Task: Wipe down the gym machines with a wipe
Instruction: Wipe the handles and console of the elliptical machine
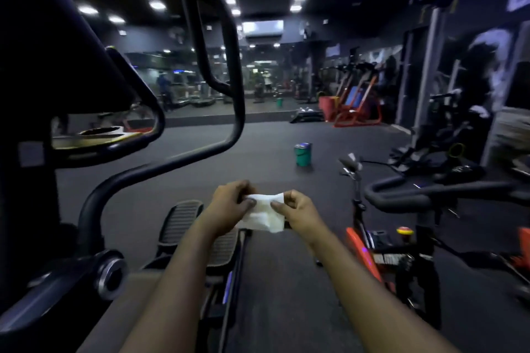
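A white wipe (pixel 265 213) is stretched between both hands in front of me, above the floor. My left hand (pixel 231 206) pinches its left edge and my right hand (pixel 299 210) pinches its right edge. A black elliptical machine fills the left side, with a curved handlebar (pixel 226 66) rising at upper centre-left and ribbed foot pedals (pixel 179 222) just below my left forearm. A black and orange exercise bike (pixel 401 241) stands to the right, its handlebar (pixel 424 190) level with my hands.
A small green bucket (pixel 302 153) sits on the dark floor (pixel 272 140) ahead. Red-orange machines (pixel 355 106) and a mirrored wall stand at the far end. Dark weight machines (pixel 447 140) line the right side. The elliptical's console tray (pixel 100 135) juts out at left.
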A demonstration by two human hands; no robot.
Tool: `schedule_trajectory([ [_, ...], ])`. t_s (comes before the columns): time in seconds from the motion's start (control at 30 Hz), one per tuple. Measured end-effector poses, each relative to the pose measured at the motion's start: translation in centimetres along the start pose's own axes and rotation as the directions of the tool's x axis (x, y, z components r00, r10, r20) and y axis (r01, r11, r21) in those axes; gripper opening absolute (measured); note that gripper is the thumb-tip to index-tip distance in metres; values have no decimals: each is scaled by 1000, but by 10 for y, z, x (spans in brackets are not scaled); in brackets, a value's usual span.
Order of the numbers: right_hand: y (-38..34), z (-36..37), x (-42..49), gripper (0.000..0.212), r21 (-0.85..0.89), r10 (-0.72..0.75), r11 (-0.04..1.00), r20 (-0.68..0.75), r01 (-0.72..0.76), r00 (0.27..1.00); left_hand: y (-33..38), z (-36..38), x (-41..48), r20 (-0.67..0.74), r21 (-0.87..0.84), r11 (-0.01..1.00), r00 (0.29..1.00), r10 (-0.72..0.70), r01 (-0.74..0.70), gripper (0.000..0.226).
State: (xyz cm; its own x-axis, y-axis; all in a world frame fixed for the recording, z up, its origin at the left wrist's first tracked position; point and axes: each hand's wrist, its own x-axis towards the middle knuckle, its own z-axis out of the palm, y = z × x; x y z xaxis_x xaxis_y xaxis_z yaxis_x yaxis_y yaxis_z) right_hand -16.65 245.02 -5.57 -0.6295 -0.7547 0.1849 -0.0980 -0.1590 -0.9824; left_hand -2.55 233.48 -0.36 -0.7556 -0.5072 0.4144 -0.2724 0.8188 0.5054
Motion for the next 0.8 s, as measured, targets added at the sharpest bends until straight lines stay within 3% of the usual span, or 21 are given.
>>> schedule_trajectory([
  [0.13, -9, 1, 39, 10, 37, -63, 998, 160, 58, 985, 5, -4, 12, -93, 53, 995, 992, -84, 89, 18],
  [0.33, -5, 13, 107, 15, 104, -78, 993, 233, 55, 969, -11, -7, 61, -129, 93, 982, 980, -152, 164, 19],
  [0.53, 33, 8, 224, 19, 35, -82, 996, 64, 80, 995, -72, 37, 159, -145, 44, 986, 978, -152, 160, 3],
  [0.6, 51, -3, 265, 20, -15, -76, 997, 26, 77, 997, -92, 67, 198, -133, 55, 987, 981, -142, 150, 9],
  [0.8, 99, -64, 398, 49, -166, -47, 986, -156, 21, 987, -144, 161, 336, -82, -27, 989, 986, -145, 143, 22],
])
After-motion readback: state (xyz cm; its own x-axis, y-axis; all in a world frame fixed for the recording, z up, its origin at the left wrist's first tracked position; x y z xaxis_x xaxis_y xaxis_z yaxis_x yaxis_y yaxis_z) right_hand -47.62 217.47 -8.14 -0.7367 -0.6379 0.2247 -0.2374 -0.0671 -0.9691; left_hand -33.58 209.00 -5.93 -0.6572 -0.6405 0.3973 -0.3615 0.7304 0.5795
